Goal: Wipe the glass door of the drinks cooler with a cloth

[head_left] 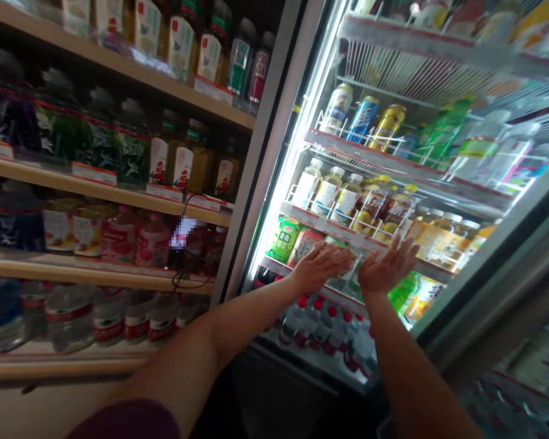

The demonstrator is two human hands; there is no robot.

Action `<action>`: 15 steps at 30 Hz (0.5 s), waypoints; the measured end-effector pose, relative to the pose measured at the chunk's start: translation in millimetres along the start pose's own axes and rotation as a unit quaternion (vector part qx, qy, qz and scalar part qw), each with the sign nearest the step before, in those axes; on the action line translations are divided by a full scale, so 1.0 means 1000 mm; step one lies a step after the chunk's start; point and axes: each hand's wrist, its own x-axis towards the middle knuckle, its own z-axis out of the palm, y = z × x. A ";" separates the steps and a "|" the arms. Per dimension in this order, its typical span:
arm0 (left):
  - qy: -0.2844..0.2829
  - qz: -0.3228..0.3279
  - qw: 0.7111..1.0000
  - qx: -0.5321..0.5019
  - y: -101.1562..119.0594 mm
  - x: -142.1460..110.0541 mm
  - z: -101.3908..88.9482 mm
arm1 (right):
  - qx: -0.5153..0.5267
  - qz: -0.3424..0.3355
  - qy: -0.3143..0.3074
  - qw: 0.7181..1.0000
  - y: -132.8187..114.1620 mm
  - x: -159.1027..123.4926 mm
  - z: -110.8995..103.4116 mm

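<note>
Both of my arms reach into a lit drinks fridge. My left hand [324, 265] lies palm down with its fingers stretched out and nothing visible in it. It is in front of a red-and-white drink pack [304, 244], which stands beside a green drink pack [283, 238]. My right hand [387, 268] is raised just to the right with its fingers spread, also holding nothing that I can see. Behind and between the hands are clear, greenish bottles [343, 281], partly hidden. A green pack [403, 291] shows to the right of my right wrist.
Above the hands a wire-fronted shelf [333, 230] bears several bottles. Red-capped bottles [329, 323] stand below. The fridge's frame [256, 183] rises at left, with wooden shelves [96, 268] of bottles beyond it. A door edge [480, 305] slants along the right.
</note>
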 end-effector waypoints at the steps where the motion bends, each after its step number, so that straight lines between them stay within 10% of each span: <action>1: -0.007 0.025 1.000 -0.004 -0.004 -0.005 -0.002 | 0.000 0.000 0.001 1.000 0.000 0.000 0.000; 6: -0.036 0.051 0.998 -0.002 -0.041 0.000 -0.017 | -0.002 -0.002 0.002 1.000 0.001 0.000 0.001; 15: 0.049 -0.215 0.975 0.015 -0.112 0.025 -0.040 | 0.002 0.002 -0.018 1.000 0.004 -0.001 0.001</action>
